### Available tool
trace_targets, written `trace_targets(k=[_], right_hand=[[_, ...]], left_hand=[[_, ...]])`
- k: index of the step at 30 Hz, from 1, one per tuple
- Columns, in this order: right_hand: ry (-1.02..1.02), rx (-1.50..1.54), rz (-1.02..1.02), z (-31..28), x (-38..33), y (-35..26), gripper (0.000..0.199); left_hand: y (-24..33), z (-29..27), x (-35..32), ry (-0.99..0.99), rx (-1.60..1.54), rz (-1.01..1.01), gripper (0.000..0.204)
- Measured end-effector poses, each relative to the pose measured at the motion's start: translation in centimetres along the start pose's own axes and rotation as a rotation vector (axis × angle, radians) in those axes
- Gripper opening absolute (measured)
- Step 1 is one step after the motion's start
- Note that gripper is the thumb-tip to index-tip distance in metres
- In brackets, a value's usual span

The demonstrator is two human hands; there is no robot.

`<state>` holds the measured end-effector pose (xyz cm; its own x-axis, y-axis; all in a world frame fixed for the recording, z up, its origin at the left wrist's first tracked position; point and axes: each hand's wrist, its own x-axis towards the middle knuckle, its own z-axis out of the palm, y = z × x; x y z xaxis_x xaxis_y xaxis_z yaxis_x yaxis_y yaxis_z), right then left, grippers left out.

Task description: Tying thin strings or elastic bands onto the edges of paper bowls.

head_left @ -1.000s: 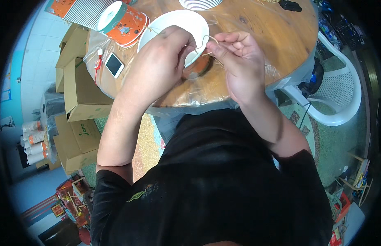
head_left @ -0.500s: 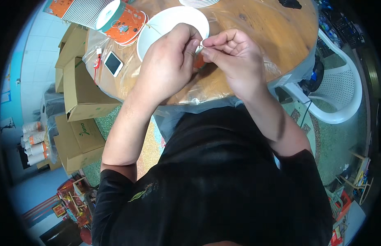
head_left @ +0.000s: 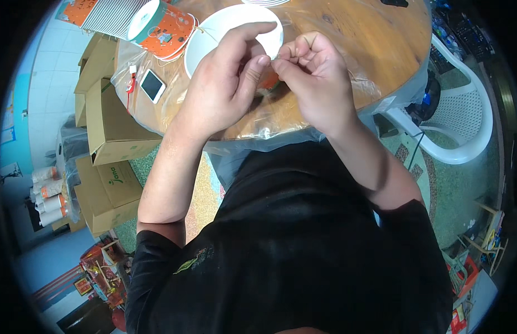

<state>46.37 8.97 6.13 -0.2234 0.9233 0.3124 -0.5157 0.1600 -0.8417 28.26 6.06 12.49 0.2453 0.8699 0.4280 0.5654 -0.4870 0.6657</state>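
My left hand (head_left: 225,83) is over a white paper bucket (head_left: 200,47), its index finger raised and its thumb apart; the other fingers are mostly hidden. Close beside it, my right hand (head_left: 319,83) pinches thumb and index finger together. Something small and pale shows at those fingertips, too tiny to name. The bucket's pale round face looks up at me, and a bit of its orange side (head_left: 268,83) shows between my hands. Just left of it lies a stack of orange-and-green printed paper buckets (head_left: 169,33), with a thin string (head_left: 205,32) near the rims.
A white phone (head_left: 153,86) and a red cable (head_left: 131,83) rest on the plastic-covered round wooden table (head_left: 381,50). White round items (head_left: 267,1) and a black object (head_left: 395,2) sit at the far edge. Cardboard boxes (head_left: 116,122) stand left, a white plastic chair (head_left: 464,128) right.
My left index finger has lifted and straightened away from the thumb, opening the former pinch. My right hand has shifted slightly left and up, still pinching.
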Motion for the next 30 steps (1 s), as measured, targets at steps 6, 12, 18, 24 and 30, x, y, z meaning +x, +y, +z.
trace_targets(k=[6, 12, 18, 24, 30], right_hand=[[0.050, 0.351, 0.202, -0.8, -0.7, 0.8, 0.020], [0.005, 0.495, 0.271, -1.0, -1.1, 0.9, 0.022], [-0.006, 0.544, 0.294, -1.3, -1.3, 1.8, 0.019], [-0.033, 0.337, 0.154, -0.9, -1.4, 1.9, 0.022], [0.045, 0.202, 0.077, -0.4, -1.1, 1.5, 0.023]], left_hand=[[0.2, -1.1, -0.1, -0.173, 0.091, 0.005, 0.033], [0.4, -1.2, 0.5, -0.123, 0.320, 0.235, 0.024], [0.0, -1.1, 0.5, -0.111, 0.429, 0.249, 0.016], [-0.6, -0.8, 0.3, -0.074, 0.446, 0.251, 0.017], [-0.5, -0.8, 0.6, -0.070, 0.439, 0.240, 0.012]])
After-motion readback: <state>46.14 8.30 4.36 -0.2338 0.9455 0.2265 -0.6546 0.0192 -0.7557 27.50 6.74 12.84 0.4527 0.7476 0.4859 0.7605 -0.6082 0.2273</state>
